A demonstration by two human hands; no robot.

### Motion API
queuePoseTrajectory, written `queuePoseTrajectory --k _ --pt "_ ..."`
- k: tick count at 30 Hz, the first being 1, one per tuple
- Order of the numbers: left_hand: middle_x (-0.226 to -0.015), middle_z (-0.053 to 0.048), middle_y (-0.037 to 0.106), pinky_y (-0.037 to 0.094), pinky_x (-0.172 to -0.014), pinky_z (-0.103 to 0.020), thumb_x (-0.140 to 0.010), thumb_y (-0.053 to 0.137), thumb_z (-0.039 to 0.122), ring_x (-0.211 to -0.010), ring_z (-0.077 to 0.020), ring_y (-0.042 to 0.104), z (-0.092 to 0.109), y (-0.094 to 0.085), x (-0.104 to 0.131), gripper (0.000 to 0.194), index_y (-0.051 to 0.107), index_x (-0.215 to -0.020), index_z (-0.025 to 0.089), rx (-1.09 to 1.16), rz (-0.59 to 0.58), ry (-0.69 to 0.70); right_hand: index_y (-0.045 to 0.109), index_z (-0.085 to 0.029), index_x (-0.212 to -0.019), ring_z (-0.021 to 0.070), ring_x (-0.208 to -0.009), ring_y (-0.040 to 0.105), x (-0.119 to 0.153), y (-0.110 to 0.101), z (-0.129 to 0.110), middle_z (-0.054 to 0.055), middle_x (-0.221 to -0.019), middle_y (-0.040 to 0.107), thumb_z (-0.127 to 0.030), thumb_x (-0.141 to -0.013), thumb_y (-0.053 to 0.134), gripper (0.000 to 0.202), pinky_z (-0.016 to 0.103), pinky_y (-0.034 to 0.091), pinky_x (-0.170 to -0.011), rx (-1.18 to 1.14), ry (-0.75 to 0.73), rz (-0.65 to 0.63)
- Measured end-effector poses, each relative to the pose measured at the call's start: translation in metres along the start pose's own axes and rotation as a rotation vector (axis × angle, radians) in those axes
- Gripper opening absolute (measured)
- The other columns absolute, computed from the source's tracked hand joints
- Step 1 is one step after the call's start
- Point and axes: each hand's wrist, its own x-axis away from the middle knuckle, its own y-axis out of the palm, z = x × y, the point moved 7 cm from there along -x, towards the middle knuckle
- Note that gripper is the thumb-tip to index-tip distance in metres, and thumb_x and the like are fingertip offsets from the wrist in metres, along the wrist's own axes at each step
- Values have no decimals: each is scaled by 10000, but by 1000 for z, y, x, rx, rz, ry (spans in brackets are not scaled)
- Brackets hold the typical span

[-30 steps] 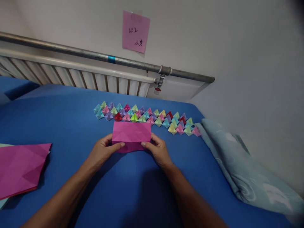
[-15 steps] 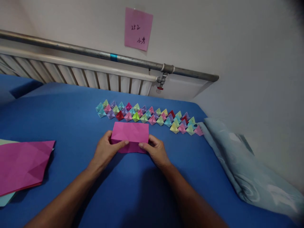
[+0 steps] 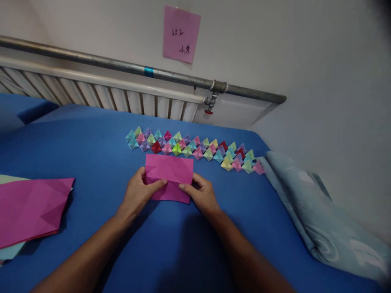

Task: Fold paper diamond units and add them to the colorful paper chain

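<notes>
Both hands meet at the middle of the frame, just below centre. With my left hand (image 3: 139,194) I pinch the left end of the folded pink paper (image 3: 169,171), thumb on top and fingers tucked under its near edge; my right hand (image 3: 200,193) is closed on the right end the same way, forefinger laid along the lower edge. The two hands are close together but not touching, with a short stretch of paper between the fingertips. That paper is a rectangle lying nearly flat on the blue cover (image 3: 91,154), its far edge just short of the row of small paper shapes (image 3: 195,148).

Those shapes run in a double band from centre towards the right of the frame, in teal, green, purple, pink, red and yellow, each touching its neighbour. At the lower left edge lies a stack of larger pink sheets (image 3: 30,207), creased, with a pale sheet showing under it. At the right a light blue patterned cloth (image 3: 314,215) lies rolled along the cover's edge. Across the top run a grey pipe (image 3: 122,67) and a white radiator (image 3: 106,95), and a pink note (image 3: 181,34) with handwriting sticks to the wall above.
</notes>
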Motion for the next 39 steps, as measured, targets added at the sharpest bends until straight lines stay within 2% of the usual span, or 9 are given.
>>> queuePoseTrajectory --k 13,19,31,39 --pt "-761 -2 624 444 -551 -261 -575 787 435 -632 -156 559 1 -1 4 453 594 -890 173 -52 47 10 562 -207 -609 137 -652 471 5 6 -12 -29 -627 507 -323 -724 690 207 261 409 -656 175 -83 7" --pt "-752 0 621 420 -538 -254 -573 765 435 -625 -155 551 2 0 5 415 579 -850 188 -52 71 12 547 -217 -620 143 -667 490 7 11 -16 -27 -632 525 -314 -736 671 196 252 395 -623 203 -130 1" --pt "-599 56 505 322 -499 -244 -682 706 413 -523 -114 415 3 -2 9 276 513 -699 217 -259 128 156 481 -213 -607 126 -628 444 7 14 -12 -35 -623 477 -326 -750 649 248 251 367 -619 221 -135 34" --pt "-611 43 539 342 -549 -265 -728 688 378 -560 -135 465 15 7 20 215 544 -698 221 -309 90 267 529 -214 -653 128 -632 452 7 14 -6 -29 -638 498 -334 -791 630 209 246 365 -617 275 -165 50"
